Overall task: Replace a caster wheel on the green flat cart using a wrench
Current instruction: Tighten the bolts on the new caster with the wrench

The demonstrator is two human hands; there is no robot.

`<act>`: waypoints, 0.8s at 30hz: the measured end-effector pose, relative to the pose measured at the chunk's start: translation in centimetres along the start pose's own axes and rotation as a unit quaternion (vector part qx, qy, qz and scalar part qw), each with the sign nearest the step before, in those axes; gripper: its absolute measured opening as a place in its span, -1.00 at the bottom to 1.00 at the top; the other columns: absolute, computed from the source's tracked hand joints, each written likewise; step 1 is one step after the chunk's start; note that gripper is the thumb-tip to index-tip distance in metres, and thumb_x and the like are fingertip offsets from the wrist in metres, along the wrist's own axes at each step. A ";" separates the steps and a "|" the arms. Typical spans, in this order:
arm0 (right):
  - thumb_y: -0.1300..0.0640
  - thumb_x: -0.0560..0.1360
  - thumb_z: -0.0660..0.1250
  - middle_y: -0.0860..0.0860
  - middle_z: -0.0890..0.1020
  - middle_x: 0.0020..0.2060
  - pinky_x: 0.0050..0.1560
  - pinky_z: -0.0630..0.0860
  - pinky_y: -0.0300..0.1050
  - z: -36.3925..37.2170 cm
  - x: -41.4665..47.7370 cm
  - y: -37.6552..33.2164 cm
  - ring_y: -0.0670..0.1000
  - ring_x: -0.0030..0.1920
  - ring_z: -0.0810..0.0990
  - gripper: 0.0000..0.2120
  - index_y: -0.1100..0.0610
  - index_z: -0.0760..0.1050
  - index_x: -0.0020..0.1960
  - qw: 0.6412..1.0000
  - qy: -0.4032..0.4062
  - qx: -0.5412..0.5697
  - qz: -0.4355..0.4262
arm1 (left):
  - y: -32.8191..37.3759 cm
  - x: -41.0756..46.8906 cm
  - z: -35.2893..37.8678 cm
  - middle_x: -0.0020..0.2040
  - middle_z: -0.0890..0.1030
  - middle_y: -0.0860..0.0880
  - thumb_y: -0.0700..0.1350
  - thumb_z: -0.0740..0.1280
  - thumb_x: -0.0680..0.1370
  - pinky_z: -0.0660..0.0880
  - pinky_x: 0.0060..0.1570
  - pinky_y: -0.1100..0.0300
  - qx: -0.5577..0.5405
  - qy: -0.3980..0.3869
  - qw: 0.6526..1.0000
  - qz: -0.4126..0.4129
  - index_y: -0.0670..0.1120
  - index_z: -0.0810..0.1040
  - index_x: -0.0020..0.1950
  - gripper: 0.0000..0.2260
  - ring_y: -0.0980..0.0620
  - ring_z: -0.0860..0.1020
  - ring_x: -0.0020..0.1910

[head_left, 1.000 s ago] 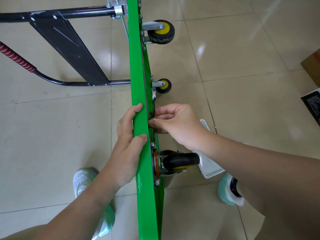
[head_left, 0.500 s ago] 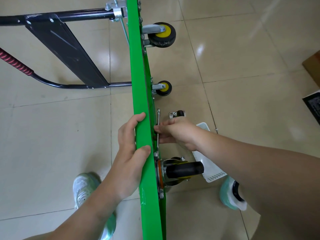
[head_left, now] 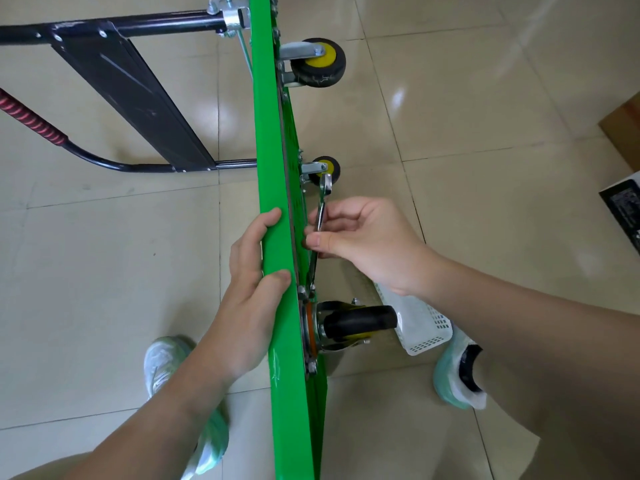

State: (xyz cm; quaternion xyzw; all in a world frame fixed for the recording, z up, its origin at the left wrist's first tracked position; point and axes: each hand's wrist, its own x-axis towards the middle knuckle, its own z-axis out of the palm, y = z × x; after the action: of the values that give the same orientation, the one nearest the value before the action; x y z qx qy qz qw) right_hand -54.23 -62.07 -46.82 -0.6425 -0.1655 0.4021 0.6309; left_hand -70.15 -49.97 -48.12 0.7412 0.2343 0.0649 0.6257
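Head view: the green flat cart point(head_left: 273, 133) stands on its long edge on the tiled floor point(head_left: 104, 271), underside facing right, its black folded handle point(head_left: 121, 98) lying out to the left. The left hand point(head_left: 252, 282) grips the upturned edge of the deck, fingers curled over one face and thumb over the other, steadying it. The right hand point(head_left: 367, 237) pinches the shaft of a slim metal wrench point(head_left: 326, 187) between thumb and fingertips. The tool lies nearly parallel to the deck, just beside its underside. Its free head points up toward the small yellow-hubbed caster point(head_left: 323, 169), and its lower end reaches the upper nut point(head_left: 302, 290) on the mounting plate.

The caster wheel point(head_left: 360, 320) in question, a black one, sits on that plate just below the hands. A second nut point(head_left: 311, 367) shows at the plate's lower corner. A white perforated basket point(head_left: 415, 327) rests on the floor behind the wheel.

The step in hand looks like working the upper nut of this caster's plate; whether it is being loosened or tightened cannot be told, nor whether the wrench is fully seated on the nut. The next move calls for a firm seat on the flats and a short swing of the shaft in the narrow gap beside the deck. Meanwhile the left hand must brace the cart against the turning force so it does not tip.
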 end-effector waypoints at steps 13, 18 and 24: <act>0.38 0.39 0.53 0.03 0.73 -0.23 0.08 0.65 0.00 0.8 -0.6 1.5 0.00 -0.14 0.72 -0.74 0.05 0.64 -0.08 1.000 0.006 -0.021 -0.015 | 0.0 -0.2 0.1 0.53 0.32 0.05 0.10 0.20 0.43 0.31 0.43 -0.43 -0.023 0.002 1.000 -0.019 0.49 0.25 0.48 -0.38 -0.22 0.39 0.48; 0.37 0.41 0.52 0.04 0.75 -0.20 0.03 0.65 -0.05 0.2 -1.0 2.5 0.01 -0.13 0.73 -0.75 0.04 0.65 -0.07 1.000 0.018 -0.012 -0.006 | 0.0 -0.1 0.0 0.53 0.33 0.04 0.11 0.20 0.42 0.31 0.47 -0.35 -0.019 0.005 1.000 -0.018 0.47 0.24 0.49 -0.37 -0.13 0.40 0.48; 0.35 0.43 0.51 0.17 0.74 -0.08 0.09 0.66 0.12 1.2 -0.3 3.1 0.11 -0.05 0.74 -0.67 0.27 0.62 0.19 0.999 0.036 -0.019 0.002 | -0.1 -0.2 0.2 0.53 0.33 0.05 0.10 0.20 0.42 0.30 0.49 -0.31 -0.021 0.013 1.000 -0.010 0.46 0.25 0.49 -0.37 -0.10 0.38 0.50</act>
State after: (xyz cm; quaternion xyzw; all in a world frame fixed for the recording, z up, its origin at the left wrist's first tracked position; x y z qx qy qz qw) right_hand -56.21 -61.98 -49.48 -0.6689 -0.1489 0.3767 0.6233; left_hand -70.25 -50.19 -48.20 0.7249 0.2484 0.0730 0.6383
